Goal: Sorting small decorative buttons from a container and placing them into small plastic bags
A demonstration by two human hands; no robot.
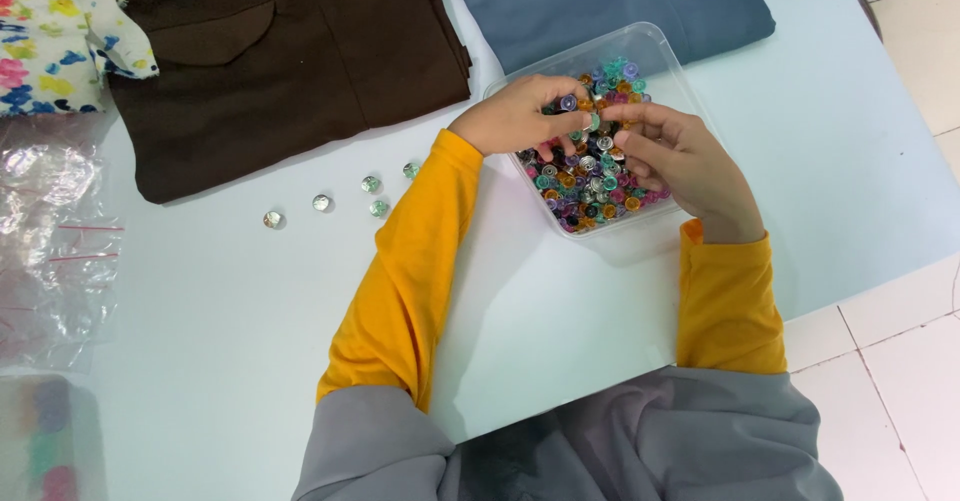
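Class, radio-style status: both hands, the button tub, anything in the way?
Left hand and right hand both in clear tub, fingers pinching among mixed coloured buttons. Five loose buttons on table, left of tub. Nothing blocking.

A clear, square plastic container (pixel 668 61) with rounded corners sits on the pale table (pixel 250 341), directly under both the left hand (pixel 515 116) and the right hand (pixel 685 166), packed with small buttons in teal, pink, purple, orange and silver. Well to the left of the left hand, at the table's edge, lie crumpled transparent plastic bags (pixel 50 241) with thin red seal strips. No labels, signs or screens are in view.
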